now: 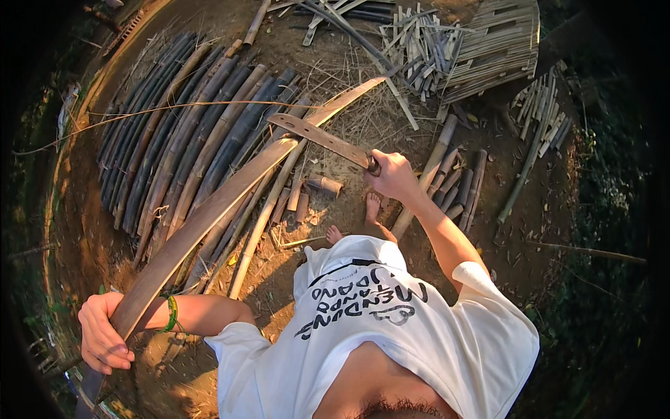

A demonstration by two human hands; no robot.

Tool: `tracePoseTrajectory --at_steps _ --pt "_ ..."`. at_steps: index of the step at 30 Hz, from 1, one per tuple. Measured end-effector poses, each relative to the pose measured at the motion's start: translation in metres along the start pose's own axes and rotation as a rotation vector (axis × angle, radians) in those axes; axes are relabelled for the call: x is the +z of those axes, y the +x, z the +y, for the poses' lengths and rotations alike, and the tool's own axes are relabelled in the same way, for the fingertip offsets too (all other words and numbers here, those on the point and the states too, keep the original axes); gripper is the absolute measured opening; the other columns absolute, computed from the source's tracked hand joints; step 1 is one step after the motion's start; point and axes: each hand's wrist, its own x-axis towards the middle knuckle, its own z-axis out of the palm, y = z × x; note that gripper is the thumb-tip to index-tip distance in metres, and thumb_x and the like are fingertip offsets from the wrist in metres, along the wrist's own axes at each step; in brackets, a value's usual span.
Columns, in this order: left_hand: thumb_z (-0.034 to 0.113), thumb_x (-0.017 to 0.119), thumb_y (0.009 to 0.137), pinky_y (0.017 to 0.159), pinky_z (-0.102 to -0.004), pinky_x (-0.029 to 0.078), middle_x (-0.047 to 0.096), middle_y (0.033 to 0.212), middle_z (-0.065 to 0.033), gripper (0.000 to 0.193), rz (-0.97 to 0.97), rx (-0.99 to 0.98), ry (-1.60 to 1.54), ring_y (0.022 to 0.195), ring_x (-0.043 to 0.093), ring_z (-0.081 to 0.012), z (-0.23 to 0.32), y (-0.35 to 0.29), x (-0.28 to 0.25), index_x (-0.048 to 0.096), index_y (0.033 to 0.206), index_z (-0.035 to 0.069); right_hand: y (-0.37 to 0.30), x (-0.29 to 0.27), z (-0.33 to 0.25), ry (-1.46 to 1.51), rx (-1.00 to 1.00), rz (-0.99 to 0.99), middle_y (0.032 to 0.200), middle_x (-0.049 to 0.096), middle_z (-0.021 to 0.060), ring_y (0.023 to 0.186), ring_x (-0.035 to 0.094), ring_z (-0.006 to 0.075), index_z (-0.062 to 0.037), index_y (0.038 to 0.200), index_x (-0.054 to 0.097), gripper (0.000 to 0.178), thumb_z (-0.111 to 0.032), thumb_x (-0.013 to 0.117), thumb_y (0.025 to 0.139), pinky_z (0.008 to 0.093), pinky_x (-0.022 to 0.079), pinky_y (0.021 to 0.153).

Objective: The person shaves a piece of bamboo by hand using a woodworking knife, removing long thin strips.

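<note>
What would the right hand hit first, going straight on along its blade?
The right hand would probably meet the long bamboo strip, which its blade crosses in this view; depth is unclear.

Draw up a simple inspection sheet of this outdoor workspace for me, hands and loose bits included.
Surface: brown dirt ground, scattered with dry leaves and straw.
Things in use: a long bamboo strip slants across the view; a saw with a holed blade crosses it. How deep any cut goes cannot be told.
Clutter: bamboo poles piled at left; short bamboo pieces near the bare feet; thin slats heaped farther off.
Hands: left hand grips the strip; right hand grips the saw's handle.
Cables: nothing seen.
Surroundings: slatted panel at upper right; dark greenery along the right.
</note>
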Motion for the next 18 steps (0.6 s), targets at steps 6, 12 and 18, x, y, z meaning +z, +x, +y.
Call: tracePoseTrajectory --at_steps 6,12,18 --pt "0.038 0.068 0.091 0.054 -0.0165 0.05 0.064 0.056 0.0059 0.032 0.265 -0.014 0.527 0.046 0.059 -0.0032 0.014 -0.017 -0.012 0.065 0.073 0.011 0.052 0.042 0.101 -0.011 0.431 -0.179 0.07 0.065 0.0206 0.07 0.067 0.0389 -0.0015 0.087 0.058 0.024 -0.024 0.065 0.08 0.0465 0.053 0.065" --pt "0.048 0.07 0.088 0.053 -0.014 0.047 0.063 0.057 0.01 0.039 0.416 0.031 0.743 0.049 0.058 -0.0006 0.033 -0.026 -0.012 0.061 0.074 0.014 0.076 0.019 0.104 -0.083 0.136 -0.235 0.071 0.066 0.0218 0.072 0.067 0.0399 -0.0017 0.09 0.061 0.024 -0.022 0.067 0.078 0.0471 0.055 0.068" --pt "0.059 0.06 0.091 0.048 -0.0213 0.052 0.059 0.05 0.0037 0.055 0.606 0.069 0.702 0.042 0.057 -0.0077 0.036 -0.008 -0.007 0.058 0.067 0.01 0.118 0.048 0.314 -0.226 0.474 -0.304 0.079 0.069 0.0218 0.076 0.07 0.0376 0.0005 0.088 0.062 0.022 -0.02 0.064 0.08 0.0451 0.056 0.069"
